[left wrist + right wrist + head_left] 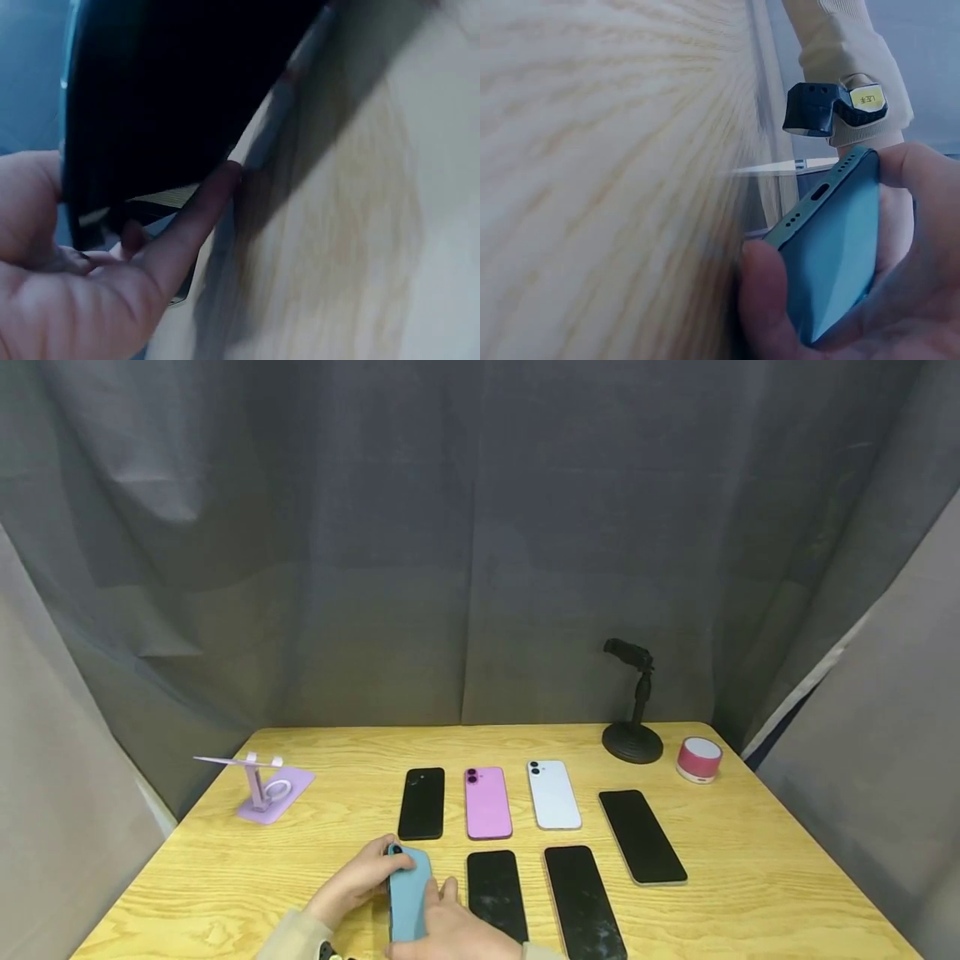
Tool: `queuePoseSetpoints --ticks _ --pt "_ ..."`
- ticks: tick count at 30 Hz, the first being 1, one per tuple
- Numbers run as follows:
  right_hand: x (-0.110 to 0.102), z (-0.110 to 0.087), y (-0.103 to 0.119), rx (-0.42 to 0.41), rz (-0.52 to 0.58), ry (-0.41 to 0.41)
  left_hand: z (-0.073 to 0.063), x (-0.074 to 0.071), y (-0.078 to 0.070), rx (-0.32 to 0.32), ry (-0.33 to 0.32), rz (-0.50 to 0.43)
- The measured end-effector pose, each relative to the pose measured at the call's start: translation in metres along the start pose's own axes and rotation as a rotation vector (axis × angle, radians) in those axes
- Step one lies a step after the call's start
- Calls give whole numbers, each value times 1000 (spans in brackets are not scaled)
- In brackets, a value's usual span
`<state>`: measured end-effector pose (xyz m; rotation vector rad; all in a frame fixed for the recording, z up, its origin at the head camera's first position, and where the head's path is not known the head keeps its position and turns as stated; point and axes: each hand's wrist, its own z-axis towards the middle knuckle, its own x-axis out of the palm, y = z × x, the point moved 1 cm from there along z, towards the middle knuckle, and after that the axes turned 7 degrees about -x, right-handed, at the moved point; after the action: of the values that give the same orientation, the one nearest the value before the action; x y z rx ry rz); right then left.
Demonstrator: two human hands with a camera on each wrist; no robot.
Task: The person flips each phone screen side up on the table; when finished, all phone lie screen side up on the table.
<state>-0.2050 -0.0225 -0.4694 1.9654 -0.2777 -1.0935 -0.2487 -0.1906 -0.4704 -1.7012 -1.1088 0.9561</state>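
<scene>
A light blue phone [407,897], its back facing up, is held tilted between both hands at the front of the table. My left hand [362,870] grips its upper left side, thumb over the back near the camera lens. In the left wrist view the dark front of the phone [172,90] shows, with fingers of the left hand [97,300] beneath its end. My right hand [455,930] holds the lower right part. The right wrist view shows the phone's bottom edge with its charging port [820,191], between thumb and fingers of the right hand [900,300].
Behind lie a black phone [422,803], a pink phone [487,803] and a white phone [554,795]. Dark-screened phones [497,893] [585,902] [642,837] lie rightward. A purple stand [258,789], black stand [633,739] and pink speaker [699,762] stand toward the sides.
</scene>
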Motion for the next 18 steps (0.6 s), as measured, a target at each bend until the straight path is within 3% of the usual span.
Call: queuePoseSetpoints --ticks 5,10,13,18 --pt "-4 -5 1 -54 26 29 0 -2 3 1 184 -207" --pt "-6 -8 -1 -86 117 35 -2 -5 5 12 388 -350" --pt "-9 -9 -1 -84 149 29 -3 -7 4 24 445 -374" --pt "-15 -9 -2 -101 139 39 -5 -7 3 44 443 -331"
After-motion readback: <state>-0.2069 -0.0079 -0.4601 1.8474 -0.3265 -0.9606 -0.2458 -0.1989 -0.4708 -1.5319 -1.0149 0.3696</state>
